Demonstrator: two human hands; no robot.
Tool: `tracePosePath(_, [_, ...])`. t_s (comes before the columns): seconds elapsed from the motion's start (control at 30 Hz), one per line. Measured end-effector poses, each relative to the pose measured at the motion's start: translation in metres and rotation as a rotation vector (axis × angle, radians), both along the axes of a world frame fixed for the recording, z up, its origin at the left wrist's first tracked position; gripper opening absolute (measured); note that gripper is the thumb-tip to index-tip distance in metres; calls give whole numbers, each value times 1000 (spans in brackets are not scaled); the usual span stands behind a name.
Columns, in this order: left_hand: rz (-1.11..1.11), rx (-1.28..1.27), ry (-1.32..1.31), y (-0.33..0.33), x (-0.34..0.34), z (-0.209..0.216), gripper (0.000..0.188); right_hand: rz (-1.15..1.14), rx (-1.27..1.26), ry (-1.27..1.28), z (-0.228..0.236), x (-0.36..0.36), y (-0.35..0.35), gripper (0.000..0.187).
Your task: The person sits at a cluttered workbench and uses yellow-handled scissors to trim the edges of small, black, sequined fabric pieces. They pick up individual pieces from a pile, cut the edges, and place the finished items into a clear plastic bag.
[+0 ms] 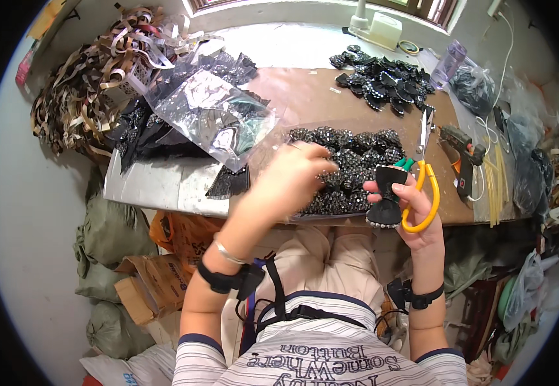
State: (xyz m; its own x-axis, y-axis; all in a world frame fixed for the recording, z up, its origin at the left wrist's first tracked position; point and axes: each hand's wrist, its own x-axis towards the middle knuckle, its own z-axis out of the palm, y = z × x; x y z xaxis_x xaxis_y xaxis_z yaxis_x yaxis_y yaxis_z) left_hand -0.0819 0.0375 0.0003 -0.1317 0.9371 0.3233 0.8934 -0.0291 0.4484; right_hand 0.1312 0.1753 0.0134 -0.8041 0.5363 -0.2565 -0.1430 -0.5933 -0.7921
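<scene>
In my right hand [419, 209], a black bow [387, 196] edged with rhinestones is pinched between thumb and fingers. Yellow-handled scissors [435, 199] are at the same hand, one handle loop crossing the palm and the blades pointing away from me. Small green parts [405, 165] show beside the bow; I cannot make out what they belong to. My left hand [295, 177] is over the left side of a block of black sparkly beaded pieces [350, 164]. Its fingers are blurred by motion, so any hold is unclear.
Behind the block lies a heap of black rhinestone bows [389, 80]. A glue gun [463, 161] and yellowish glue sticks [499, 186] lie at the right. Clear plastic bags [212, 116] cover black fabric at the left, before piled ribbon strips [93, 83]. A purple bottle [448, 64] stands far right.
</scene>
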Motion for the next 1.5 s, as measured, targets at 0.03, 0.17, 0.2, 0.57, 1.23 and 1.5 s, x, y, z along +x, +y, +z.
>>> tracePosePath(0.03, [-60,32,75,5,13,-14,43,5,21,-11,-1,0,0,33])
tracePosePath(0.17, [-78,-192,146,18,21,-21,43,-27,91,-27,1,8,-2,30])
tracePosePath(0.2, [-69,-236,167,21,20,-11,40,-40,95,-36,1,11,1,30])
tracePosePath(0.57, [-135,-57,-89,12,17,9,46,-112,42,-30,-10,33,11,28])
tracePosePath(1.23, [61,285,-319,6,88,48,34,16,101,175,-13,13,-15,45])
tracePosePath(1.5, [-6,243,-261,7,77,41,26,135,46,149,-15,14,-10,42])
